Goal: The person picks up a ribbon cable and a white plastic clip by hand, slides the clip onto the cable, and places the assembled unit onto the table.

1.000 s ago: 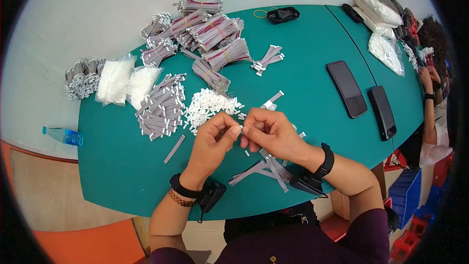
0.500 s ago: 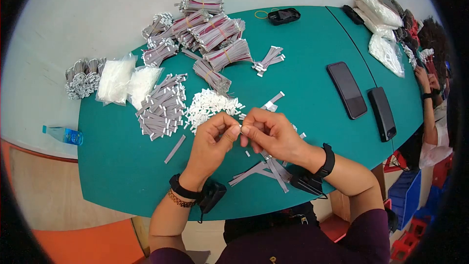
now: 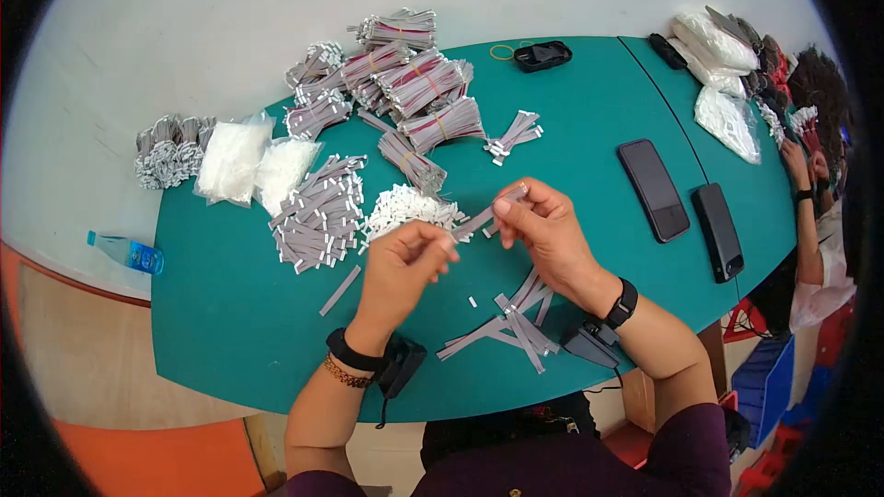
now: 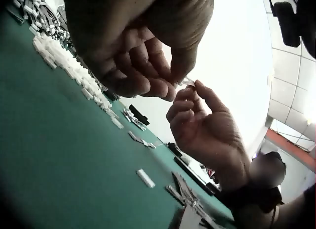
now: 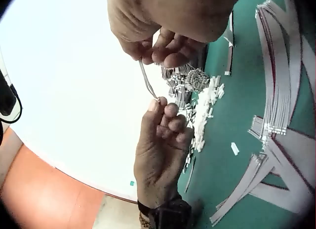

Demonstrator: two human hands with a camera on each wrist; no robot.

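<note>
The left hand (image 3: 394, 269) had its grip closed to a thumb-and-forefinger pinch on one end of a grey ribbon strip (image 3: 472, 225). The right hand (image 3: 556, 244) pinched the same strip farther along, thumb against forefinger, the other fingers bent beneath. Half a second earlier the fingertips had met over a piece mostly hidden; now the hands had parted and the strip spanned the gap between them. That seemed to leave its length easier to see and turn, with both ends of the hold looking light.

Just beyond lay a heap of white connectors (image 3: 405, 208), and nearer the body, on the green bench (image 3: 230, 340), a single white piece (image 3: 472, 302) and some crossed strips (image 3: 516, 336). Farther left was a pile of grey strips (image 3: 318, 221); behind, banded bundles (image 3: 425, 83).
</note>
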